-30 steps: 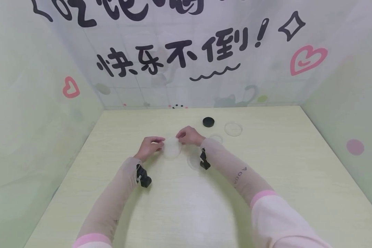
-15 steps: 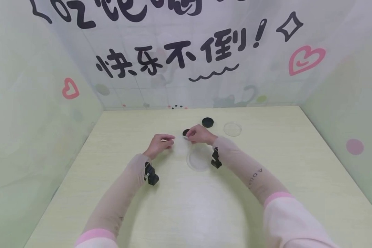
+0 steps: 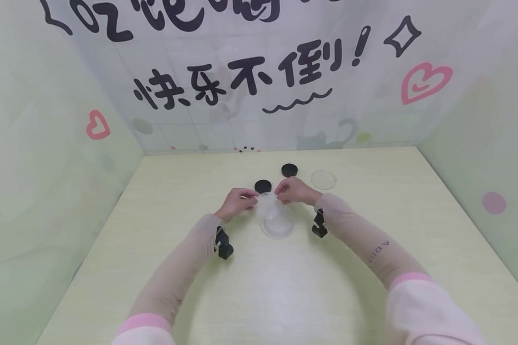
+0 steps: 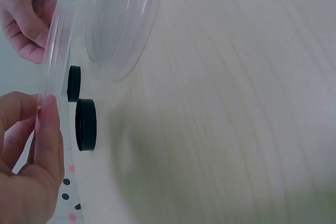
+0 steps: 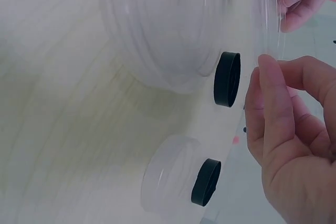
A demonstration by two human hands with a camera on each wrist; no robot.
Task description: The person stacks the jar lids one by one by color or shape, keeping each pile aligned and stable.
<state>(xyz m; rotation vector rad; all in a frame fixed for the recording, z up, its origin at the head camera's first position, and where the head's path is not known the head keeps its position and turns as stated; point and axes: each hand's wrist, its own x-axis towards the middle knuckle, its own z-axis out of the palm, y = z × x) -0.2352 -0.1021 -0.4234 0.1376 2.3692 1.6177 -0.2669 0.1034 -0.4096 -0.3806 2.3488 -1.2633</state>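
A shallow, clear round plastic dish [image 3: 269,206] is held up tilted between both hands, over the middle of the table. My left hand [image 3: 238,203] pinches its left rim between thumb and fingers, plain in the left wrist view, where the dish [image 4: 56,51] stands edge-on. At the opposite rim, my right hand [image 3: 300,191] pinches with thumb and fingertips. Below and just nearer to me, a wider clear plastic dish [image 3: 278,230] lies on the table; in the head view the held dish overlaps its far part.
Two black round caps [image 3: 263,186] lie behind the hands, the farther black cap [image 3: 289,170] beyond the right hand. Another clear round dish [image 3: 323,179] lies at the back right of the pale wooden table [image 3: 259,292]. A printed curtain [image 3: 224,129] closes off the back.
Both hands have moved right, bringing the held dish from left of the wider dish to over its far side. The nearer black cap, hidden a second ago, now shows fully.
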